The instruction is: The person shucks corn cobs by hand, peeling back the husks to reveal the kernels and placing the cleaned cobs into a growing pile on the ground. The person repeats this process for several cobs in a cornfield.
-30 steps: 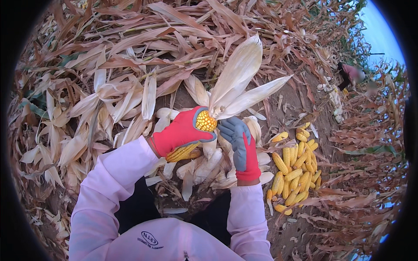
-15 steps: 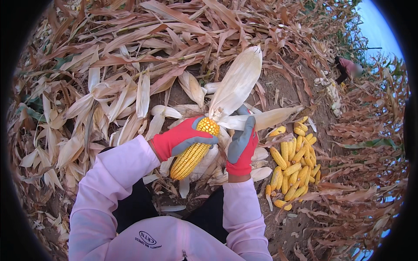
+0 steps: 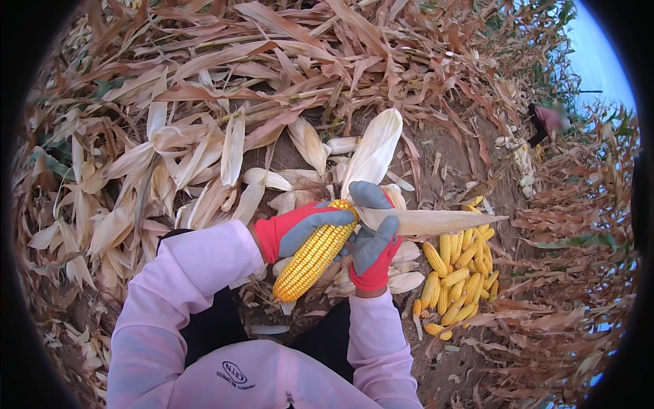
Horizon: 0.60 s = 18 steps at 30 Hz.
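My left hand, in a red and grey work glove, is closed round a bare yellow ear of corn that slants down to the left. Pale husk leaves still hang from the ear's upper end. One broad husk leaf stands up and away from me; a narrower dry leaf points right. In a matching glove, my right hand is closed on the husk at the ear's base, its fingers partly behind the leaf. Where the stalk joins the ear is mostly covered by my fingers.
Several husked ears of corn lie heaped on the soil to my right. Dry husks and fallen stalks cover the ground ahead and left. Far off at the upper right, another person bends near a pale heap.
The ear and both hands have come slightly nearer and to the right. My right hand has closed in on the ear's base, and the upright husk leaf has dropped lower.
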Motion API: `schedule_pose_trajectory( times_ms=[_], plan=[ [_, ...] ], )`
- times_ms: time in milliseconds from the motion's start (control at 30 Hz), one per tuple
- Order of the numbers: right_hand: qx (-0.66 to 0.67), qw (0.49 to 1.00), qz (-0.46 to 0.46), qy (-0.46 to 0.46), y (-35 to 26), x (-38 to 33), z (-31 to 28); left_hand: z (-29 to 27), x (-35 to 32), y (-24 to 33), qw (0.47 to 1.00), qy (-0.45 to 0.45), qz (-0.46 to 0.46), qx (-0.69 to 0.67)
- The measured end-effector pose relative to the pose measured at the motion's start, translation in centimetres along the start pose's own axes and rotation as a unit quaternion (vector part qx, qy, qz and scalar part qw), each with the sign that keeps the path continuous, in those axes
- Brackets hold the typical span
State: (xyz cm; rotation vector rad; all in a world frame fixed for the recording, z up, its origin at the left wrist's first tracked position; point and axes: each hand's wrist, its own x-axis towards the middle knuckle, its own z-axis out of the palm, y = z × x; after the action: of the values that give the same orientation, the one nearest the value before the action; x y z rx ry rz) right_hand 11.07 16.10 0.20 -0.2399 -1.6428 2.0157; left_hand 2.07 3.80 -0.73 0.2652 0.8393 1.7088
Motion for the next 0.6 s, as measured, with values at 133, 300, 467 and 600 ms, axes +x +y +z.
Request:
schedule_pose_trajectory(
  times_ms=[133, 300, 467, 600],
  plan=[
    [-0.040, 0.998, -0.002, -0.058, 0.1, 0.0, 0.3, 0.2, -0.9, -0.1, 0.999, -0.020, -0.023, -0.013],
    [0.249, 0.965, 0.077, -0.013, 0.4, 2.2, -1.0, -0.5, -0.6, -0.7, 0.980, -0.028, 0.008, 0.195],
    [0.555, 0.788, 0.231, -0.131, -0.1, 2.8, -4.3, 0.3, -1.0, -0.5, 0.923, -0.126, 0.073, 0.357],
    [0.371, 0.908, 0.197, -0.017, 0.4, 3.6, -5.1, 0.5, -1.4, 0.2, 0.945, -0.155, -0.012, 0.287]
  ],
)
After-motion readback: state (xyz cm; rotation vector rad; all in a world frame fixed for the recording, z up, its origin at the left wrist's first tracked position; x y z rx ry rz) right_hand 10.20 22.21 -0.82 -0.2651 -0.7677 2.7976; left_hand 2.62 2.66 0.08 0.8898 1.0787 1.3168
